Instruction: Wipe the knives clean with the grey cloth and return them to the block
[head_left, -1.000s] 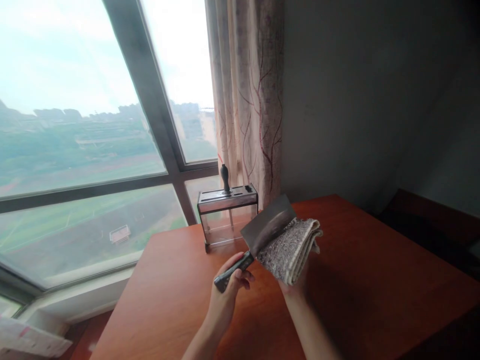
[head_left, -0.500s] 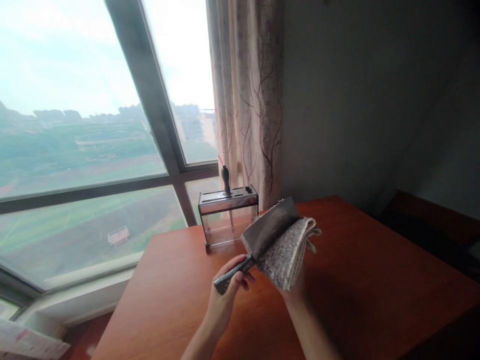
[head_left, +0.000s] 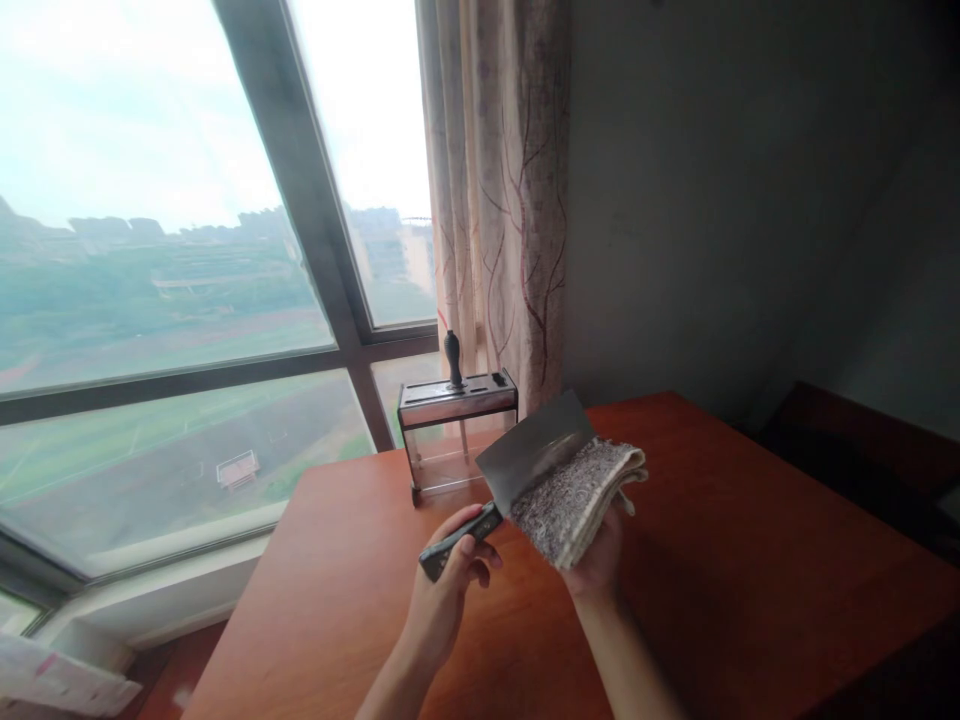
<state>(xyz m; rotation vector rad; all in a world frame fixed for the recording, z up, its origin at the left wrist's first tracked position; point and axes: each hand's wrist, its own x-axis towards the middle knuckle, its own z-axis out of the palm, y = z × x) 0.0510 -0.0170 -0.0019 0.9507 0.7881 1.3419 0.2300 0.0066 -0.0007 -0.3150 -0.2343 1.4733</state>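
Observation:
My left hand [head_left: 456, 562] is wrapped round the dark handle of a cleaver [head_left: 534, 448], whose broad grey blade slants up to the right above the table. A folded grey, fuzzy cloth [head_left: 574, 500] with a pale edge lies against the blade's lower right side. Beneath that cloth is my right hand [head_left: 600, 555], holding it from below; most of its fingers are hidden by the folds. Behind the blade stands a clear-sided knife block [head_left: 457, 398] with a black-handled tool [head_left: 451, 360] upright in its top slot.
The reddish-brown wooden table [head_left: 337, 590] spreads under both hands. A large window [head_left: 187, 290] lies to the left, with a patterned curtain [head_left: 517, 200] hanging behind the knife block. On the right is a dark wall [head_left: 697, 200].
The cloth has slid down and right along the cleaver, baring more of its blade. The cleaver has shifted slightly left, and more of my right hand shows.

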